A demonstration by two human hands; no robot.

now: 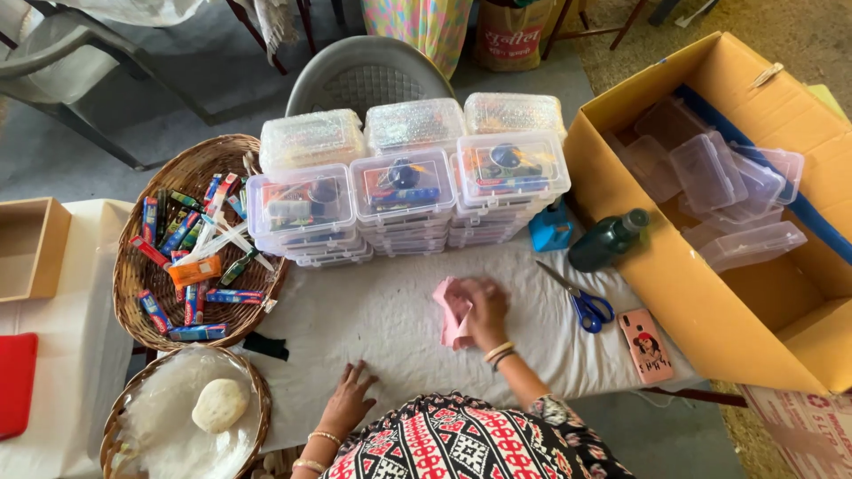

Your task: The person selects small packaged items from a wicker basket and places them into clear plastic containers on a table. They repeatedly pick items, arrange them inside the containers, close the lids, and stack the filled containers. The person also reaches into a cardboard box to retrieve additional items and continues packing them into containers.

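The right hand [486, 310] is pressing a pink cloth [453, 312] onto the white table cover [373, 310], fingers curled over the cloth's right edge, so folding or smoothing seems to be the step in hand. The left hand [348, 399] is lying flat and spread on the cover, holding nothing. Going on calls for pinning the cloth flat so it does not bunch. Beyond the hands, stacked clear plastic boxes [404, 191] are standing; right of the right hand are lying blue-handled scissors [581, 302], a pink phone [645, 344] and a dark green bottle [608, 241]. Nothing is blocking the cloth.
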